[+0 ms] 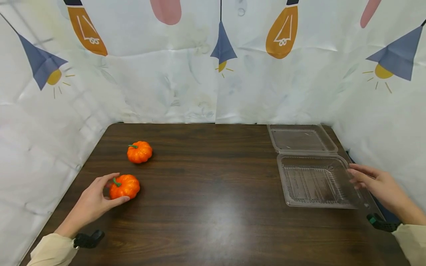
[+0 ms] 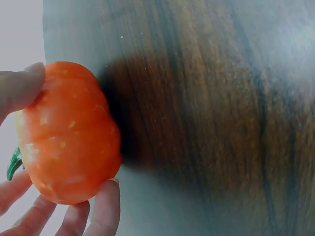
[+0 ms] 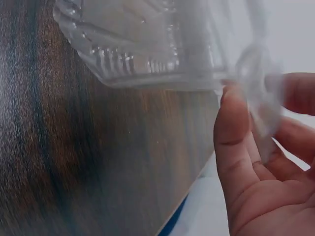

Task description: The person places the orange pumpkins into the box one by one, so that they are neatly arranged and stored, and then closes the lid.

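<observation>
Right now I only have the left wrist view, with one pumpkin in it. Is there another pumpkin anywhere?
Observer: Yes, the head view shows a far pumpkin beyond the near pumpkin that the left hand holds.
Operator: What's happening over on the other side?
Observer: The right hand has its thumb and fingers at the right edge of a clear container.
Operator: Is that open or closed?
Observer: Open; its lid is folded back on the far side.

Orange is blazing before you!
Your pumpkins [image 1: 127,187] [image 1: 141,153] are sporting green stems [image 1: 117,182] [image 1: 133,146]; your table [image 1: 206,181] is showing brown woodgrain.
</observation>
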`<state>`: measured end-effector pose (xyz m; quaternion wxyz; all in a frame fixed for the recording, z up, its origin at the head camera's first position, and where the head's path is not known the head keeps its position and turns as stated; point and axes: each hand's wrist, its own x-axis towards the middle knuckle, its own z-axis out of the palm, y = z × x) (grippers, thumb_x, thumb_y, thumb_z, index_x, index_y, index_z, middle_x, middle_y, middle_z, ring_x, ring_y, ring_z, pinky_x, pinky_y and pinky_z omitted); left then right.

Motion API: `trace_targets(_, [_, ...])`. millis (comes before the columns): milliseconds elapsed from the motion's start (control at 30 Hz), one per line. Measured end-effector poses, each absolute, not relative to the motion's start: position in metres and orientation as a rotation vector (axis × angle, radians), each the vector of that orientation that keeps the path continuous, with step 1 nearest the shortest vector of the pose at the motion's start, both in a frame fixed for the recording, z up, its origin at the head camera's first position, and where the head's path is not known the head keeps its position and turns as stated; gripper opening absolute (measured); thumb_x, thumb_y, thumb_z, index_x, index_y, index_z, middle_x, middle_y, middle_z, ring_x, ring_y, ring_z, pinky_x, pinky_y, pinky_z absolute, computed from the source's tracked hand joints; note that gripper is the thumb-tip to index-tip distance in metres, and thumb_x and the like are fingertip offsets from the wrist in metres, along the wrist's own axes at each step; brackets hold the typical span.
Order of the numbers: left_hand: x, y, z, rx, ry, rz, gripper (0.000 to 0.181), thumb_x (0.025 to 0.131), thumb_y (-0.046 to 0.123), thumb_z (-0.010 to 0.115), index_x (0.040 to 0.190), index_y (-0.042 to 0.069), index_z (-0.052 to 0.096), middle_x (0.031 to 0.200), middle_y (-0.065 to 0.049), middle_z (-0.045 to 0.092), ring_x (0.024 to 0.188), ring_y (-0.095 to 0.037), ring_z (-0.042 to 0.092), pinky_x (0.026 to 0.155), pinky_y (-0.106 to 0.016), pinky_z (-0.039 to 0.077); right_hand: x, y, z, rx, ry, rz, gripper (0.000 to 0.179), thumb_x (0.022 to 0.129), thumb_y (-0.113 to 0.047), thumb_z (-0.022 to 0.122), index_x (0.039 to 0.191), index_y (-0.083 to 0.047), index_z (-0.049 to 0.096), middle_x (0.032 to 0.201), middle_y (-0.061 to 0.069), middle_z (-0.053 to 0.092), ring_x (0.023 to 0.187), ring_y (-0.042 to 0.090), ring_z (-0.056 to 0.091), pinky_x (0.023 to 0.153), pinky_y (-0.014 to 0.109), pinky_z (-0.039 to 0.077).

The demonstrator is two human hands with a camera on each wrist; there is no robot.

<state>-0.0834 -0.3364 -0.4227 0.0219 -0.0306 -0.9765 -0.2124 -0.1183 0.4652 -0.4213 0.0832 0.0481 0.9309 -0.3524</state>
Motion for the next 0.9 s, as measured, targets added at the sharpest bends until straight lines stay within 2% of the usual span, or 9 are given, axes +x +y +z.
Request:
trace_targets(67, [-0.083, -0.338, -0.424, -0.072, -3.036, -0.697, 0.089, 0.078, 0.043, 0.091, 0.145, 0.0, 0.05, 0.129, -0.029, 0.057, 0.105, -0.042, 0.061, 0.074, -0.036, 0.051, -0.118, 0.467, -0.424, 0.128, 2.758, -1.156, 0.067, 0.109, -0.038, 0.051, 0.153, 0.011, 0.039, 0.099, -0.039, 0.061, 0.082, -0.004, 0.066, 0.067, 0.018, 0.055])
trace_targets(133, [-0.082, -0.339, -0.425, -0.041, -3.055, -0.741, 0.091, 0.08, 0.044, 0.089, 0.147, 0.0, 0.048, 0.134, -0.03, 0.054, 0.109, -0.043, 0.06, 0.075, -0.038, 0.052, -0.118, 0.467, -0.427, 0.13, 2.721, -1.262, 0.06, 0.108, -0.034, 0.054, 0.151, 0.007, 0.044, 0.101, -0.041, 0.061, 0.083, -0.004, 0.066, 0.067, 0.02, 0.057])
trace_targets(267, [-0.081, -0.342, -0.429, 0.042, -3.084, -0.83, 0.092, 0.083, 0.046, 0.086, 0.151, 0.0, 0.044, 0.142, -0.033, 0.048, 0.117, -0.048, 0.057, 0.081, -0.051, 0.054, -0.118, 0.47, -0.431, 0.146, 2.554, -1.517, 0.032, 0.106, -0.024, 0.06, 0.138, -0.023, 0.06, 0.107, -0.037, 0.065, 0.087, -0.002, 0.067, 0.069, 0.023, 0.059])
trace_targets(367, [-0.081, -0.343, -0.432, 0.099, -3.087, -0.882, 0.089, 0.084, 0.046, 0.085, 0.15, 0.001, 0.045, 0.143, -0.033, 0.046, 0.12, -0.049, 0.055, 0.086, -0.057, 0.051, -0.117, 0.471, -0.433, 0.157, 2.374, -1.731, 0.028, 0.105, -0.016, 0.062, 0.123, -0.037, 0.066, 0.108, -0.03, 0.07, 0.088, 0.001, 0.069, 0.069, 0.023, 0.06])
trace_targets(500, [-0.08, -0.342, -0.435, 0.149, -3.072, -0.921, 0.084, 0.085, 0.046, 0.084, 0.149, 0.005, 0.048, 0.143, -0.031, 0.046, 0.121, -0.046, 0.054, 0.085, -0.046, 0.047, -0.115, 0.472, -0.434, 0.144, 2.141, -1.982, 0.033, 0.104, -0.006, 0.06, 0.118, -0.033, 0.074, 0.108, -0.019, 0.076, 0.087, 0.005, 0.072, 0.069, 0.024, 0.062])
trace_targets(700, [-0.079, -0.341, -0.439, 0.154, -3.042, -0.93, 0.082, 0.085, 0.044, 0.085, 0.149, 0.009, 0.049, 0.143, -0.028, 0.048, 0.12, -0.044, 0.055, 0.081, -0.033, 0.042, -0.113, 0.465, -0.44, 0.11, 2.01, -2.139, 0.035, 0.104, 0.0, 0.056, 0.119, -0.025, 0.077, 0.106, -0.012, 0.079, 0.082, 0.007, 0.071, 0.063, 0.026, 0.061])
trace_targets(800, [-0.08, -0.341, -0.44, 0.146, -3.035, -0.923, 0.082, 0.084, 0.044, 0.086, 0.148, 0.009, 0.05, 0.142, -0.028, 0.049, 0.119, -0.044, 0.056, 0.079, -0.03, 0.042, -0.113, 0.46, -0.444, 0.082, 1.982, -2.207, 0.035, 0.104, 0.002, 0.055, 0.12, -0.02, 0.077, 0.105, -0.009, 0.08, 0.08, 0.008, 0.071, 0.06, 0.026, 0.059])
trace_targets(900, [-0.081, -0.34, -0.441, 0.146, -3.038, -0.928, 0.082, 0.084, 0.045, 0.085, 0.149, 0.008, 0.049, 0.143, -0.029, 0.049, 0.119, -0.044, 0.055, 0.08, -0.034, 0.044, -0.112, 0.455, -0.447, 0.065, 1.969, -2.245, 0.036, 0.104, 0.003, 0.054, 0.121, -0.018, 0.077, 0.105, -0.008, 0.08, 0.08, 0.008, 0.07, 0.059, 0.026, 0.058])
